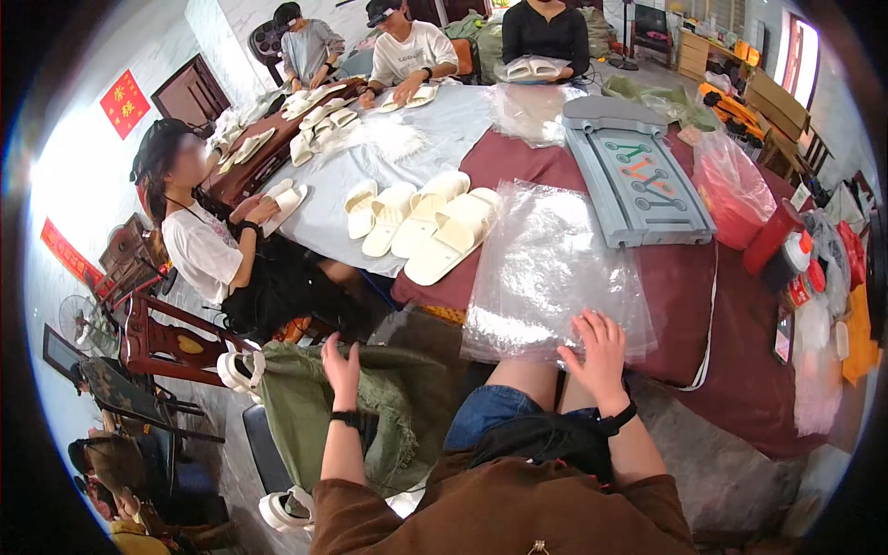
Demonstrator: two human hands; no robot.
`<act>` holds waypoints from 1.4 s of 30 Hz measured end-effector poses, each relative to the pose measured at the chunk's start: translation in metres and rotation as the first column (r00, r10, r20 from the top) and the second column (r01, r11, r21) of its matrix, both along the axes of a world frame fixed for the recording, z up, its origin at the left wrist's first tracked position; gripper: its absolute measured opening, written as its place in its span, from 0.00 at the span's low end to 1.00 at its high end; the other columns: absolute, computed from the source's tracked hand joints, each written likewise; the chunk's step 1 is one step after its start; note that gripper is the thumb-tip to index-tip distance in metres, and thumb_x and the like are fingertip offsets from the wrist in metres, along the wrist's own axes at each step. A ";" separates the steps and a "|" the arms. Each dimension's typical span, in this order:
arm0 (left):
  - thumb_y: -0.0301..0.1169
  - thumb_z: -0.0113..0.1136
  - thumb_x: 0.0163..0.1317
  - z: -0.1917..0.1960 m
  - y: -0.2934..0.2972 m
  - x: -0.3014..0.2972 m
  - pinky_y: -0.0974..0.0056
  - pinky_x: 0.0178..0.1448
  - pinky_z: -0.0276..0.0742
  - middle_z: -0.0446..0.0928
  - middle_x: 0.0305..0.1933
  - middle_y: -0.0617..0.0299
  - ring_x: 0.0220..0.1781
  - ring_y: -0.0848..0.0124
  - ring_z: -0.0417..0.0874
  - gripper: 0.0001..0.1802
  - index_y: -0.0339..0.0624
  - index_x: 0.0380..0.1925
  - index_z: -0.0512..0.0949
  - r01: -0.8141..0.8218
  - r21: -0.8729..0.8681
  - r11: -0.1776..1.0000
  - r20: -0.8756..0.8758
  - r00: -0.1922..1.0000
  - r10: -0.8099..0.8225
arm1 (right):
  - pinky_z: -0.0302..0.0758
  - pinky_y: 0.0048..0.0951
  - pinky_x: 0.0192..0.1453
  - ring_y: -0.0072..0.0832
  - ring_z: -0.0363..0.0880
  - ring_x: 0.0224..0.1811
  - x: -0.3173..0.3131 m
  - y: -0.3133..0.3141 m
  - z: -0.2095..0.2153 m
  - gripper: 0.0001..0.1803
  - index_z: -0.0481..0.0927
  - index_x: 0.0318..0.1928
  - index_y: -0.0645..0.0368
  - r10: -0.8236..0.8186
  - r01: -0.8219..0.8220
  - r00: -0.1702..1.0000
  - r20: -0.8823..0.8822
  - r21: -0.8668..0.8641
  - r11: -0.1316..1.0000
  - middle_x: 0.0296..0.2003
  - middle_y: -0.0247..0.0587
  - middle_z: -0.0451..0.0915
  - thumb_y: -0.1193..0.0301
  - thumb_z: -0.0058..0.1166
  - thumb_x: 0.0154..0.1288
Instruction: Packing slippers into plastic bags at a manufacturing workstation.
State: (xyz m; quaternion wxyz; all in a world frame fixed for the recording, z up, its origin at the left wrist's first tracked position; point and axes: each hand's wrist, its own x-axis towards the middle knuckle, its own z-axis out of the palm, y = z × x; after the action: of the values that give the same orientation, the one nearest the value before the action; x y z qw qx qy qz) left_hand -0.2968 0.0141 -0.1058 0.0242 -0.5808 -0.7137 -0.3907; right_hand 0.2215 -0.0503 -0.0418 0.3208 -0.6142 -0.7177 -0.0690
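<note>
My right hand (598, 359) rests with its fingers stretched out on the near edge of a stack of clear plastic bags (548, 268). My left hand (342, 370) is raised over a green woven sack (301, 421) with a frayed edge; its fingers are apart and nothing shows in them. Cream-coloured slippers stand beyond the bags to the left: a larger pair (449, 231) and a smaller pair (377, 215), side by side. White slippers (242, 370) stick out at the sack's upper left, and another white slipper (285, 511) lies by its lower end.
A grey folding plastic stool (638, 176) lies on the dark red tablecloth (675, 296). Along the right edge are a pink bag (731, 190), bottles (797, 254) and a phone (784, 338). Several people around the table handle slippers. A wooden chair (176, 347) stands at the left.
</note>
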 end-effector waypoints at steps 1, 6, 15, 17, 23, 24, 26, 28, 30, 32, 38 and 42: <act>0.36 0.71 0.59 0.013 0.022 0.013 0.52 0.63 0.74 0.73 0.62 0.43 0.59 0.51 0.77 0.33 0.37 0.62 0.71 0.054 -0.063 0.997 0.182 0.982 -0.041 | 0.61 0.51 0.68 0.47 0.66 0.66 -0.001 0.000 0.001 0.29 0.77 0.58 0.55 0.002 -0.002 1.000 -0.003 0.006 1.000 0.62 0.42 0.73 0.53 0.62 0.61; 0.47 0.75 0.55 0.061 0.120 0.107 0.58 0.59 0.77 0.76 0.60 0.38 0.57 0.57 0.81 0.45 0.28 0.64 0.67 0.307 -0.070 0.949 0.591 0.779 -0.209 | 0.61 0.51 0.68 0.47 0.67 0.65 0.001 -0.003 0.002 0.29 0.77 0.58 0.55 -0.005 0.004 0.999 -0.036 -0.030 1.000 0.63 0.43 0.73 0.54 0.63 0.61; 0.50 0.75 0.51 0.051 0.244 0.129 0.57 0.43 0.80 0.84 0.41 0.46 0.40 0.56 0.86 0.38 0.22 0.48 0.79 0.129 -0.396 0.909 0.641 0.748 0.173 | 0.60 0.51 0.69 0.46 0.67 0.66 -0.004 -0.004 0.005 0.29 0.77 0.59 0.55 -0.001 -0.001 0.999 -0.033 -0.053 0.999 0.63 0.43 0.73 0.53 0.63 0.61; 0.44 0.75 0.53 0.045 0.251 0.143 0.59 0.40 0.81 0.85 0.39 0.49 0.38 0.58 0.86 0.32 0.24 0.46 0.80 0.121 -0.392 0.912 0.684 0.702 0.200 | 0.60 0.50 0.69 0.47 0.67 0.66 -0.001 -0.004 0.005 0.29 0.77 0.59 0.55 -0.013 0.011 0.999 -0.032 -0.054 0.998 0.63 0.43 0.73 0.54 0.63 0.61; 0.25 0.64 0.63 0.026 0.248 0.130 0.65 0.38 0.86 0.82 0.41 0.52 0.40 0.65 0.86 0.12 0.33 0.46 0.79 0.405 -0.202 0.892 0.976 0.155 0.151 | 0.61 0.49 0.68 0.47 0.67 0.64 -0.013 0.001 0.010 0.29 0.77 0.59 0.56 0.046 -0.047 0.997 -0.057 -0.014 0.999 0.62 0.43 0.73 0.54 0.63 0.61; 0.25 0.64 0.63 0.032 0.242 0.157 0.65 0.38 0.86 0.82 0.41 0.52 0.40 0.65 0.86 0.12 0.33 0.46 0.79 0.437 -0.209 0.875 0.976 0.149 0.159 | 0.61 0.49 0.68 0.47 0.67 0.64 -0.006 -0.001 0.005 0.30 0.78 0.59 0.56 0.016 -0.017 0.999 -0.043 -0.027 1.000 0.62 0.44 0.73 0.54 0.63 0.60; 0.26 0.64 0.64 0.067 0.224 0.202 0.61 0.42 0.87 0.83 0.42 0.53 0.40 0.64 0.86 0.13 0.34 0.48 0.79 0.510 -0.123 0.852 0.992 0.054 0.111 | 0.61 0.49 0.68 0.47 0.67 0.64 0.005 -0.005 0.001 0.30 0.78 0.59 0.56 -0.030 0.029 0.999 -0.031 -0.043 0.999 0.62 0.44 0.73 0.54 0.63 0.60; 0.27 0.65 0.64 0.085 0.212 0.212 0.60 0.43 0.86 0.83 0.43 0.54 0.41 0.65 0.86 0.15 0.34 0.50 0.78 0.538 -0.093 0.838 0.996 0.063 0.071 | 0.62 0.49 0.68 0.47 0.67 0.64 0.004 -0.005 0.003 0.30 0.78 0.59 0.56 -0.022 0.020 0.999 -0.037 -0.040 0.999 0.62 0.44 0.73 0.54 0.63 0.60; 0.28 0.66 0.64 0.088 0.207 0.211 0.59 0.44 0.86 0.83 0.43 0.55 0.41 0.65 0.86 0.17 0.35 0.51 0.78 0.555 -0.066 0.829 0.997 0.074 0.030 | 0.62 0.49 0.68 0.47 0.67 0.64 -0.001 -0.004 0.004 0.30 0.78 0.59 0.56 -0.006 0.006 0.999 -0.035 -0.022 1.000 0.62 0.44 0.73 0.54 0.63 0.60; 0.32 0.67 0.64 0.086 0.203 0.217 0.60 0.43 0.84 0.82 0.44 0.57 0.42 0.67 0.85 0.20 0.35 0.53 0.77 0.606 -0.051 0.794 0.979 0.187 -0.079 | 0.61 0.49 0.68 0.47 0.67 0.64 -0.002 -0.004 0.006 0.30 0.78 0.59 0.56 -0.005 0.004 0.999 -0.035 -0.021 1.000 0.62 0.44 0.73 0.53 0.63 0.60; 0.55 0.65 0.64 0.073 0.208 0.224 0.60 0.43 0.83 0.81 0.49 0.56 0.45 0.66 0.84 0.38 0.30 0.59 0.73 0.482 -0.160 0.862 0.963 0.266 0.030 | 0.61 0.49 0.68 0.47 0.67 0.64 -0.005 -0.003 0.004 0.30 0.77 0.59 0.56 -0.008 0.007 0.999 -0.032 -0.024 1.000 0.62 0.45 0.73 0.51 0.61 0.61; 0.60 0.57 0.67 0.071 0.218 0.220 0.57 0.47 0.83 0.81 0.52 0.51 0.49 0.61 0.84 0.41 0.32 0.62 0.71 0.585 -0.192 0.788 0.976 0.199 0.090 | 0.61 0.49 0.68 0.47 0.67 0.65 0.003 -0.006 0.001 0.30 0.77 0.59 0.55 -0.032 0.030 0.999 -0.042 -0.035 0.999 0.63 0.44 0.72 0.52 0.61 0.62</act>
State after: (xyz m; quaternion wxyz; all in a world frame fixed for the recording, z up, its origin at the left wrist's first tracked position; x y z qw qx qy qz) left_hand -0.0770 0.2324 -0.0351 -0.6451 -0.3110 -0.5396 -0.4427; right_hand 0.2240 -0.0564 -0.0408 0.3242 -0.6320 -0.7022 -0.0485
